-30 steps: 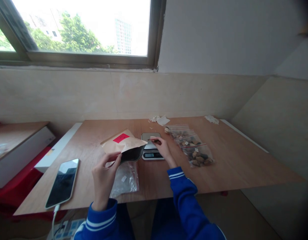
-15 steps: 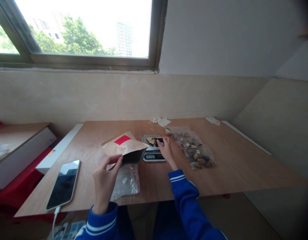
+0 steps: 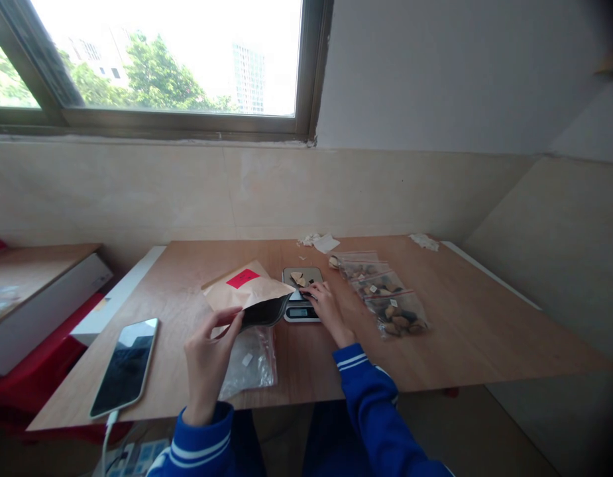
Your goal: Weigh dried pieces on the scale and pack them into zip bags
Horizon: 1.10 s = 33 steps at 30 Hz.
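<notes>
My left hand (image 3: 214, 348) pinches the edge of a brown paper pouch (image 3: 259, 290) with a red label, its dark mouth open toward the right. Beside that mouth sits a small digital scale (image 3: 313, 271), its lit display facing me. A few pale and dark dried pieces (image 3: 297, 279) lie on its plate. My right hand (image 3: 326, 306) is closed over the scale's front right part, fingertips around a small dark piece (image 3: 304, 293), mostly hidden, near the pouch's mouth. Under the pouch lies a clear zip bag (image 3: 251, 361) with a small white label.
Several labelled zip bags of brown lumps (image 3: 398, 318) lie overlapping to the right of the scale. A phone (image 3: 126, 368) on a charging cable rests at the table's left front. Crumpled tissue (image 3: 326, 242) lies at the back edge, below the window wall.
My right hand has moved left and toward me, from the scale's plate to near the pouch's mouth. Fewer dark pieces show on the plate. My left hand and the pouch have hardly moved.
</notes>
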Each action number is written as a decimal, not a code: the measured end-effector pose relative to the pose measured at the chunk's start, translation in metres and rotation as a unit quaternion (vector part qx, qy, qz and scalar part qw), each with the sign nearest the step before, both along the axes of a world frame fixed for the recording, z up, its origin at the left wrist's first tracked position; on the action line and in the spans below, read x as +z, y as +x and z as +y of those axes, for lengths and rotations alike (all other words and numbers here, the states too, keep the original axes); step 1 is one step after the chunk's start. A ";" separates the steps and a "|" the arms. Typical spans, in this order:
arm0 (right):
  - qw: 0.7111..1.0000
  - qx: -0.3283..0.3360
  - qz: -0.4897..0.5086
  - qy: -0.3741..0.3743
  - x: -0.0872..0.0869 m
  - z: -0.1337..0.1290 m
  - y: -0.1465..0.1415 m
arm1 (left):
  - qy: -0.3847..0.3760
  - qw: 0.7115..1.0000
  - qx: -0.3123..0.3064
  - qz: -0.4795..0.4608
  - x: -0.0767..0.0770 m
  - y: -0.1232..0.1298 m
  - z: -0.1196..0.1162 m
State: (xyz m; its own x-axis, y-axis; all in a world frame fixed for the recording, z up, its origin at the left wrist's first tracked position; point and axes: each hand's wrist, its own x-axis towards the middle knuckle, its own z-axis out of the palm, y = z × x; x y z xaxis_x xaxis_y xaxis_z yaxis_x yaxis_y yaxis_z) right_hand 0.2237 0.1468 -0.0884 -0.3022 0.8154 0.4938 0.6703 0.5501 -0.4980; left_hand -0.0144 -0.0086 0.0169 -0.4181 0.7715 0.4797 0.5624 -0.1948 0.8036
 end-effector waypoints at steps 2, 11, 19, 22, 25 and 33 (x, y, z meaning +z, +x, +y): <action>1.000 -0.019 -0.013 -0.004 -0.005 0.004 -0.003 | 0.000 1.000 0.001 0.000 0.000 0.000 0.000; 0.999 -0.031 -0.001 0.025 0.016 -0.013 -0.014 | 0.006 1.000 0.000 0.002 -0.002 -0.001 -0.002; 0.976 0.182 0.103 0.069 0.091 -0.112 -0.061 | 0.001 1.000 -0.002 -0.007 -0.003 -0.001 -0.001; 0.973 0.231 -0.009 -0.023 0.097 -0.118 -0.082 | -0.001 1.000 -0.011 -0.007 -0.006 -0.001 -0.003; 0.969 0.226 -0.032 -0.090 0.089 -0.106 -0.098 | -0.007 1.000 -0.014 -0.009 -0.009 -0.003 -0.004; 0.961 0.210 -0.006 -0.182 0.067 -0.063 -0.133 | -0.011 1.000 -0.020 -0.008 -0.018 -0.007 -0.006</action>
